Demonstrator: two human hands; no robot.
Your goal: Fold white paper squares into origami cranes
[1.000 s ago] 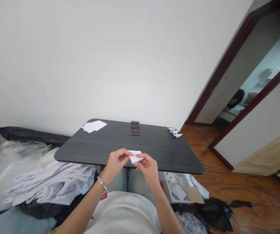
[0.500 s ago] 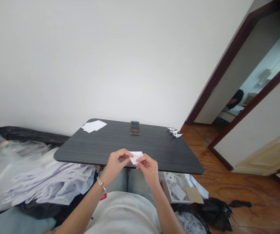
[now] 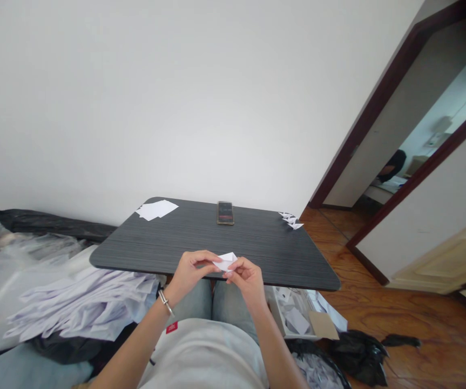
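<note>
Between my two hands is a small folded piece of white paper, held just above the front edge of the dark table. My left hand pinches its left corner between thumb and fingers. On the other side my right hand grips the right end, thumb and fingertips pressed together. A crease shows on the paper near the right fingers. At the far left of the tabletop lie flat white sheets of paper. Several small folded paper pieces sit in a row at the far right corner.
A phone is at the table's back middle, by the white wall. Beneath the right front edge stands an open box with papers, beside black plastic bags. A heap of pale cloth lies left of the table.
The folded paper has tilted and turned between my fingers, and its outline is now more pointed at the top. My fingers have shifted slightly on it.
</note>
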